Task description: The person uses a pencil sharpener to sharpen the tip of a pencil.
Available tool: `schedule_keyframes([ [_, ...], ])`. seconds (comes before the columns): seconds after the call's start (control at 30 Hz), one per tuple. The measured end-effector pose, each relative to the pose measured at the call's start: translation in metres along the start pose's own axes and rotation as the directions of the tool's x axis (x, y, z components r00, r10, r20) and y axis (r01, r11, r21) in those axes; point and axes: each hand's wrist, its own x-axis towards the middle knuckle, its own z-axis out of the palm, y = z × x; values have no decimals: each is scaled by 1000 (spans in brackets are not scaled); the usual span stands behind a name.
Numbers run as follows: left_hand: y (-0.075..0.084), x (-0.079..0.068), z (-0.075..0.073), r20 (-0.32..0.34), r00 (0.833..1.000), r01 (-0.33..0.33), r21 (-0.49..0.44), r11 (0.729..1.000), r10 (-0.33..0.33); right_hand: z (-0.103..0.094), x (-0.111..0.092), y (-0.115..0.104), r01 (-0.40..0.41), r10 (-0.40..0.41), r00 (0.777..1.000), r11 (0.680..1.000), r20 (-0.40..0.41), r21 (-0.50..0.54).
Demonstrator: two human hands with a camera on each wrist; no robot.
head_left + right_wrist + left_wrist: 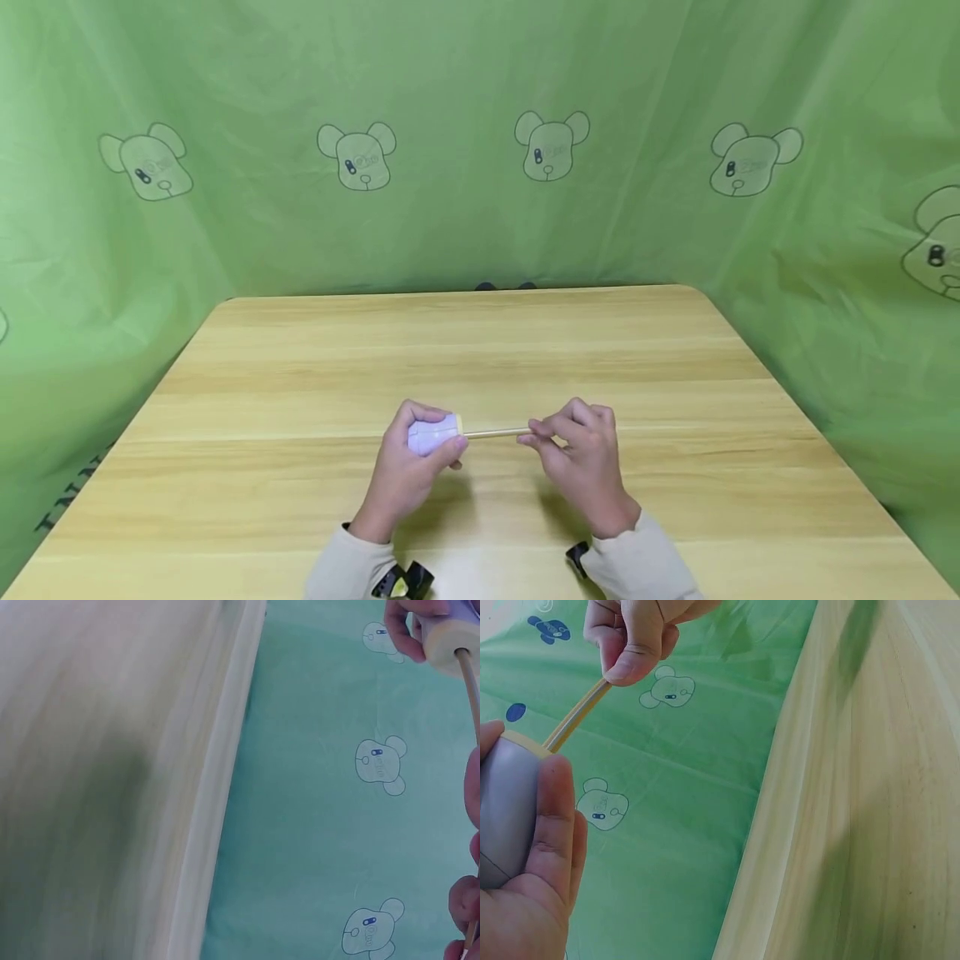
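Observation:
My left hand (401, 473) grips a small lavender pencil sharpener (427, 435), with fingers and thumb around its sides. A round hole shows in the cream end face (448, 645) of the sharpener. One end of a thin yellowish pencil (498, 432) sits in that hole, and a pale stripe along its shaft is visible in the left wrist view. My right hand (588, 458) pinches the pencil's other end between thumb and fingers. Both hands are held above the table, the pencil lying nearly level between them. The end of the pencil inside the sharpener is hidden.
A light wood-grain table (480, 350) spreads beneath the hands. Green cloth (457, 67) with printed bear heads hangs behind it and along both sides. Dark wrist straps (405, 581) show at the sleeve cuffs.

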Motion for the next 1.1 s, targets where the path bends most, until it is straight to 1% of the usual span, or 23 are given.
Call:
schedule_keyframes([
  [0.17,0,-1,0,18,1000,-6,9,1000,6,0,-1,4,46,-47,999,998,-13,-43],
  [0.27,1,-2,-1,23,1000,-19,20,1000,18,-2,-1,4,59,-59,998,996,0,-67],
  [0.33,1,-3,-2,26,999,-44,32,999,43,-5,0,3,41,-38,998,997,44,-67],
  [0.37,0,-3,-3,27,997,-70,54,996,69,-7,1,2,16,-11,997,998,82,-62],
  [0.4,-1,-3,-4,31,994,-103,76,992,101,-9,2,0,-32,39,990,998,136,-52],
  [0.43,-2,-3,-4,41,989,-144,99,985,140,-12,4,-1,-96,102,974,995,201,-38],
  [0.47,-4,-3,-5,55,982,-187,127,974,182,-15,6,-2,-173,173,944,985,280,-25],
  [0.5,-5,-2,-5,72,971,-237,155,959,228,-18,7,-3,-260,248,898,966,365,-17],
  [0.53,-7,-2,-5,89,959,-282,182,942,270,-22,10,-4,-340,310,842,940,441,-11],
  [0.57,-9,-2,-6,106,947,-318,199,927,303,-24,12,-4,-412,363,785,911,503,-16],
  [0.6,-10,-2,-6,119,940,-337,201,920,319,-26,13,-4,-465,399,735,885,549,-20],
  [0.63,-10,-1,-6,125,937,-345,203,916,325,-27,15,-4,-491,410,706,871,577,-19],
  [0.67,-10,-1,-6,122,940,-339,205,918,320,-27,15,-3,-497,405,699,867,590,-6],
  [0.7,-10,-1,-6,109,947,-320,201,926,304,-27,15,-2,-488,390,707,873,590,8],
  [0.73,-9,0,-6,89,957,-288,197,937,276,-26,14,-2,-457,364,733,889,575,21],
  [0.77,-8,0,-6,64,968,-252,192,949,244,-24,13,-1,-419,338,766,908,547,27],
  [0.83,-6,0,-6,19,983,-185,181,966,185,-19,10,-1,-317,261,846,947,464,45],
  [0.9,-3,0,-7,-10,991,-133,170,976,137,-13,7,0,-205,180,918,978,353,35],
  [0.93,-2,0,-6,-15,993,-115,160,980,119,-10,6,0,-153,144,947,988,286,10],
  [0.97,-2,0,-6,-16,995,-98,148,984,101,-7,5,-1,-112,113,969,994,219,-16],
  [1.0,-1,0,-6,-14,996,-86,139,987,89,-4,4,-1,-80,85,984,996,159,-41],
  [1.03,-1,0,-6,-11,997,-77,127,989,79,-2,4,-2,-57,64,992,996,106,-68],
  [1.1,-1,0,-5,-5,998,-62,99,993,63,3,3,-4,-37,40,999,995,30,-96],
])
